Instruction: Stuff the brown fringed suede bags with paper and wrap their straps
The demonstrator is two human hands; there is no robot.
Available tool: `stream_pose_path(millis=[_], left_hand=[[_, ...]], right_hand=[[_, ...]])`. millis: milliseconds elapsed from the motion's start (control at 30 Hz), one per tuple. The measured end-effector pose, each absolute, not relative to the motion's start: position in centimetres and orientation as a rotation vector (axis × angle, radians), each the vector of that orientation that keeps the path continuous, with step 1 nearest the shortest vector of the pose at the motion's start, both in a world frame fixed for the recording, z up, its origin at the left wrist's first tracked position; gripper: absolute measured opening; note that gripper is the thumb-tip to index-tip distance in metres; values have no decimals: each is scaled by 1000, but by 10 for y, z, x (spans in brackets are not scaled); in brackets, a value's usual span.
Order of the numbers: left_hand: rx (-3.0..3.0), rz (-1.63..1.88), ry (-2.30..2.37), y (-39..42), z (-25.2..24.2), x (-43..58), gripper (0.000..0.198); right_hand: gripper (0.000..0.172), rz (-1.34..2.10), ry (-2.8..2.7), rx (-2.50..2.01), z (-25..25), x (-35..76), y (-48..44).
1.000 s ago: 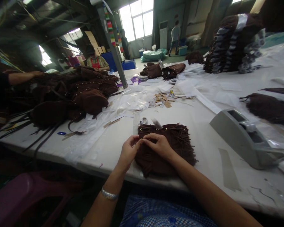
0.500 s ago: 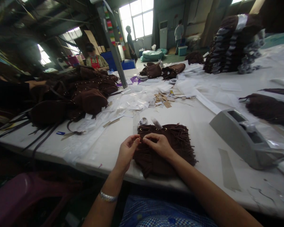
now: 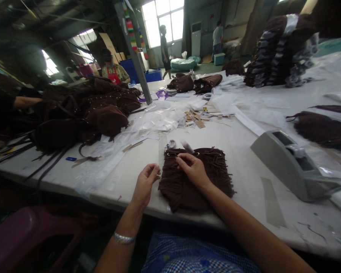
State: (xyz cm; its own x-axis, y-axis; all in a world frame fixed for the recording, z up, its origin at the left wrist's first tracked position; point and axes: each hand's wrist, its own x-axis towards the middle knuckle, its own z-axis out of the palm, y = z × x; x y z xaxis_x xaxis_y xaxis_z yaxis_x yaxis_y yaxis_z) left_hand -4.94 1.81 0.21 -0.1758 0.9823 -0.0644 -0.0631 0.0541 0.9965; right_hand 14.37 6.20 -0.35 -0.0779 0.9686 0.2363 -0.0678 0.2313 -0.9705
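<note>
A dark brown fringed bag [image 3: 184, 189] lies flat on the white table in front of me, with metal eyelets along its top edge and fringe hanging at its right side. My right hand [image 3: 193, 168] is over the bag's upper part, thumb and forefinger pinched near the eyelets; what sits between them is too small to make out. My left hand [image 3: 147, 180] hovers just left of the bag, apart from it, its thumb and fingertips pressed together. Any thin item in that pinch cannot be made out. A clear roll [image 3: 171, 144] and a pale tag-like piece [image 3: 186, 146] lie at the bag's top edge.
A grey tape dispenser [image 3: 290, 163] stands at the right. Brown bags [image 3: 108, 119] are heaped at the left, where another person's arm [image 3: 27, 102] reaches in. Cardboard scraps [image 3: 197, 119] and clear plastic lie farther back. A metal post [image 3: 136, 53] rises from the table.
My left hand has moved left, away from my right hand and off the bag. My right hand has shifted slightly up toward the eyelets. A person in the background has walked to the right.
</note>
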Motion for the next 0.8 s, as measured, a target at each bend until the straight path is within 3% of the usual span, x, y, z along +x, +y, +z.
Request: stream_pose_path(millis=[100,167,333,600,800], left_hand=[[1175,1318,1438,18,0,-54,36],[1385,1163,1492,15,1,-56,36],[1813,785,1481,8,5,-60,24],[1679,947,1492,14,12,-67,27],[1440,987,1341,10,19,-56,29]], right_hand=[[48,1167,-1342,-810,-5,141,62],[53,1137,-1340,-811,-5,140,62],[31,1102,-1470,-850,-3,143,59],[18,999,-1962,-806,-2,142,54],[17,1096,-1831,-805,-2,144,55]])
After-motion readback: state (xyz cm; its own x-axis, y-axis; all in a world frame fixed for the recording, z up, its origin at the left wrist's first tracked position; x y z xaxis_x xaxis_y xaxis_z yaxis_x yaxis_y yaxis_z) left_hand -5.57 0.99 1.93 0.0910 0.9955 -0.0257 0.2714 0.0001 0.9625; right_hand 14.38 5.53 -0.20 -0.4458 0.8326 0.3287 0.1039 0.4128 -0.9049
